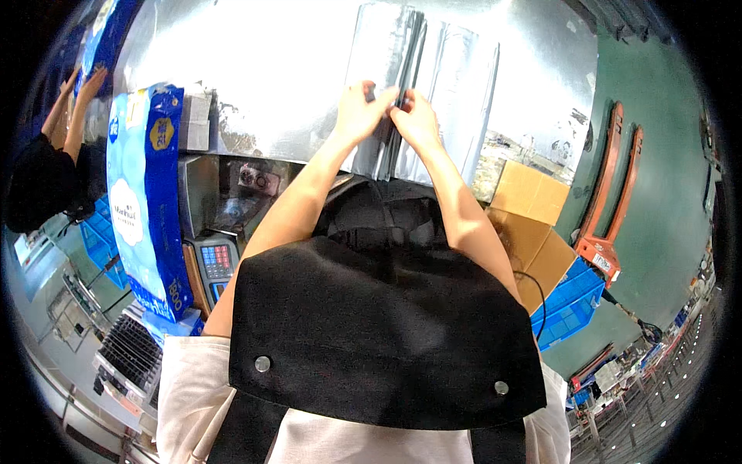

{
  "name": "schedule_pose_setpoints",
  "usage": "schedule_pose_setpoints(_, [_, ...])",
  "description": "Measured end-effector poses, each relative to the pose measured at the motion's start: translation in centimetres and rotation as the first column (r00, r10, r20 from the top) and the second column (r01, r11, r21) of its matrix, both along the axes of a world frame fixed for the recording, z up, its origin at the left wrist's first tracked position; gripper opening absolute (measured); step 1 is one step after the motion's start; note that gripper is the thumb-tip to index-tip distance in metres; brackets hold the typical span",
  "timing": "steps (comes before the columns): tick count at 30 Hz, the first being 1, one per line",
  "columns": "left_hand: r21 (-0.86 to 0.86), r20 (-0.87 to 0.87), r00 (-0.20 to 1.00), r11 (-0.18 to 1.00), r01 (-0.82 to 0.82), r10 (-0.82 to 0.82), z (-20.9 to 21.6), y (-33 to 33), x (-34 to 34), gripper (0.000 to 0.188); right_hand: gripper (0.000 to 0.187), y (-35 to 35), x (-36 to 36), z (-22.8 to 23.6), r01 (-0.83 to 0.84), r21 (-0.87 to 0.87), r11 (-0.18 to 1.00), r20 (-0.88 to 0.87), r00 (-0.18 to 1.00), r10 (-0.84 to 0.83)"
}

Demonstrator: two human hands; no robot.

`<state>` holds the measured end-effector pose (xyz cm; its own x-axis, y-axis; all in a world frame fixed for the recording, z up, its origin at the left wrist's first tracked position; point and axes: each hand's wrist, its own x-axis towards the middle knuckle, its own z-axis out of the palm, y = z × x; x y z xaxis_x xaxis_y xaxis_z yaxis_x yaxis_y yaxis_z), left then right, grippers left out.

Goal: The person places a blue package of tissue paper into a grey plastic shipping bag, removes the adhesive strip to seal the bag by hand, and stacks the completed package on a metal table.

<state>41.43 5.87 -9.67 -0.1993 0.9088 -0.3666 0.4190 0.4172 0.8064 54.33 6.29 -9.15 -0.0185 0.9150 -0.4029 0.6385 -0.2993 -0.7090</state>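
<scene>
Two stacks of silvery-grey plastic bags (456,85) lie side by side on the metal table, their long edges running away from me. Over the dark seam between the stacks, my left hand (358,114) pinches the edge of the left stack (380,46) with thumb and fingers. Close beside it my right hand (418,122) has its fingers curled together at the same seam. The fingertips of both hands nearly touch. How many sheets they grip is too small to tell.
The shiny metal table (270,54) has worn patches. At left stands a blue-and-white tissue pack (139,201) near a keypad scale (216,261). An open cardboard box (533,193), a blue crate (572,298) and an orange pallet jack (607,178) are at right. Another person's arm (77,116) shows far left.
</scene>
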Motion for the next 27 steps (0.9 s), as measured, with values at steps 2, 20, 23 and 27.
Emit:
schedule_pose_setpoints(2, [-0.154,0.181,0.981,0.987,-0.042,0.070,1.3,1.1,-1.5,0.079,0.045,-0.4,-1.9,3.6,-0.096,0.177,0.979,0.092,0.993,0.080])
schedule_pose_setpoints(20, [-0.177,0.603,0.797,0.967,0.181,-0.039,0.1,0.0,-7.2,0.035,0.074,-0.6,-5.2,0.0,0.013,-0.018,1.000,-0.421,0.907,-0.020])
schedule_pose_setpoints(23, [-0.228,0.507,0.862,0.961,0.158,-0.021,0.5,0.3,-7.0,0.045,0.052,-0.8,-4.3,-0.3,0.028,-0.124,0.992,-0.566,0.819,-0.094])
schedule_pose_setpoints(27, [-0.173,0.406,0.911,0.972,0.156,-0.074,0.2,0.7,-7.0,0.071,0.043,-0.5,-3.8,0.7,0.027,-0.260,0.965,-0.516,0.841,-0.162])
